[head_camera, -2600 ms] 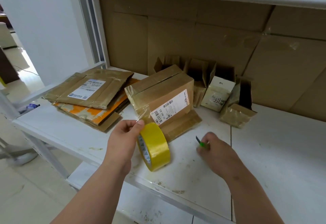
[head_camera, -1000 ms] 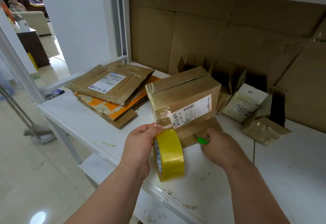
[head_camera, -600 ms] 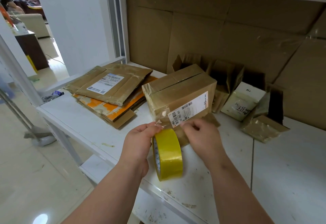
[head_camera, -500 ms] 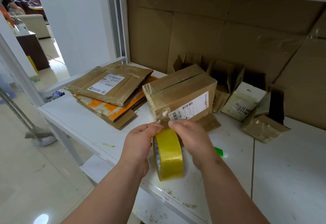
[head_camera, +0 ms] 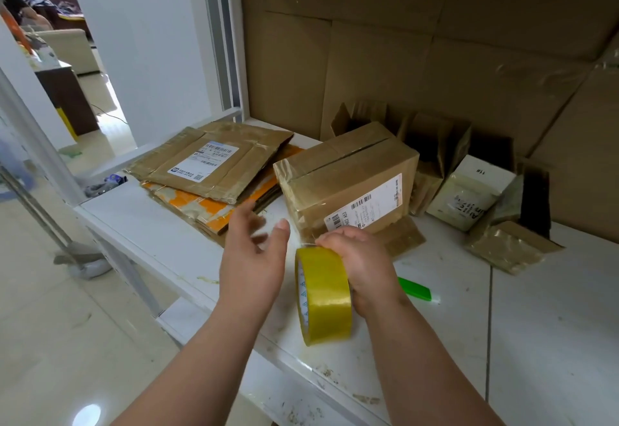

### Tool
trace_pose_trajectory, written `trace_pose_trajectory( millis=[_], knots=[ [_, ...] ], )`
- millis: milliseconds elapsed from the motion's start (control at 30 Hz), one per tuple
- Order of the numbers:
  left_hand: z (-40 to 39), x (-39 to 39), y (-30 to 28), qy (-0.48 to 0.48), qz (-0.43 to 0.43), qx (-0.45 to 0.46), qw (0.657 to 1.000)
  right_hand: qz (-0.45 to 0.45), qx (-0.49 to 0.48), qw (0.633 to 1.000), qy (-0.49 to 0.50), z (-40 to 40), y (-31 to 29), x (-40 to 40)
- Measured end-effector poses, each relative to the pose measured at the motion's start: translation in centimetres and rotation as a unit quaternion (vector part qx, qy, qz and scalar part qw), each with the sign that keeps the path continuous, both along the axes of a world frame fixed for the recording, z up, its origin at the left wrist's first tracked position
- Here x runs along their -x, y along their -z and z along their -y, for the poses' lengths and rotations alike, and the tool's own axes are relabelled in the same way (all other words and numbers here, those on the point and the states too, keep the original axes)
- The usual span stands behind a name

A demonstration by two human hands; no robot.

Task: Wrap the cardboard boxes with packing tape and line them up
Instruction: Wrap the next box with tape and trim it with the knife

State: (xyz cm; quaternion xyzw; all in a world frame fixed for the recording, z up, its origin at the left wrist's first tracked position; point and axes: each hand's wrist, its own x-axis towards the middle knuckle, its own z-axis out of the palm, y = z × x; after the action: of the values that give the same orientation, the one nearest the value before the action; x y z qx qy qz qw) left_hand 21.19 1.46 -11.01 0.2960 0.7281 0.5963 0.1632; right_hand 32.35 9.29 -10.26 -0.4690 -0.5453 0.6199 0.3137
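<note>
two hands point(head_camera: 254, 258) point(head_camera: 360, 263) work: right grasps the packing tape roll point(head_camera: 323, 295), left released. the labelled cardboard box point(head_camera: 348, 184) sits at twelve o'clock on the tabletop point(head_camera: 552, 325), nearer the right.

right hand point(head_camera: 360, 264) gripping tape roll point(head_camera: 323, 295), left hand point(head_camera: 253, 258) open

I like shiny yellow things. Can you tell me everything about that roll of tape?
The tape roll is a wide ring of glossy, see-through yellow packing tape wound on a white core printed with small blue marks. It stands on edge at the front of the white shelf. The right hand grips its top and far side. The left hand hangs open beside it, not touching.
</note>
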Motion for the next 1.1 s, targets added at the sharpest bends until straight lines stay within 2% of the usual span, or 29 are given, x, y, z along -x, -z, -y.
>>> trace_pose_trajectory(
  millis=[67,100,200,400,500,600,733,833,967,1100],
  knots=[
    [-0.7,0.8,-0.7,0.051,-0.170,-0.048,0.983,0.002,-0.003,1.000,-0.005,-0.1,0.1,0.0],
    [-1.4,1.2,-1.1,0.088,-0.225,-0.040,0.970,0.001,-0.002,1.000,-0.006,-0.1,0.2,0.1],
    [-3.1,2.3,-1.9,0.153,-0.300,0.051,0.940,-0.006,-0.001,1.000,-0.004,-0.1,0.3,0.1],
    [-3.5,3.0,-1.6,0.141,-0.363,0.065,0.919,-0.004,0.008,1.000,0.020,-0.5,0.4,-0.9],
    [-3.6,3.1,-1.7,0.138,-0.394,0.061,0.907,-0.067,0.061,0.995,0.051,-0.5,0.1,-1.9],
    [-3.5,3.1,-1.4,0.141,-0.391,0.067,0.907,-0.121,0.115,0.984,0.062,-0.3,-0.2,-2.7],
    [-4.0,2.2,-0.9,0.118,-0.365,0.050,0.922,-0.148,0.134,0.978,0.064,-0.2,0.0,-3.1],
    [-4.1,3.0,-0.9,0.167,-0.317,0.050,0.932,-0.150,0.129,0.978,0.065,-0.1,0.0,-3.5],
    [-3.3,5.6,-1.6,0.265,-0.361,0.104,0.888,-0.137,0.118,0.981,0.073,0.1,0.0,-3.6],
    [-3.1,6.2,-2.3,0.270,-0.410,0.119,0.863,-0.114,0.098,0.986,0.068,0.7,-0.5,-2.9]
  ],
)
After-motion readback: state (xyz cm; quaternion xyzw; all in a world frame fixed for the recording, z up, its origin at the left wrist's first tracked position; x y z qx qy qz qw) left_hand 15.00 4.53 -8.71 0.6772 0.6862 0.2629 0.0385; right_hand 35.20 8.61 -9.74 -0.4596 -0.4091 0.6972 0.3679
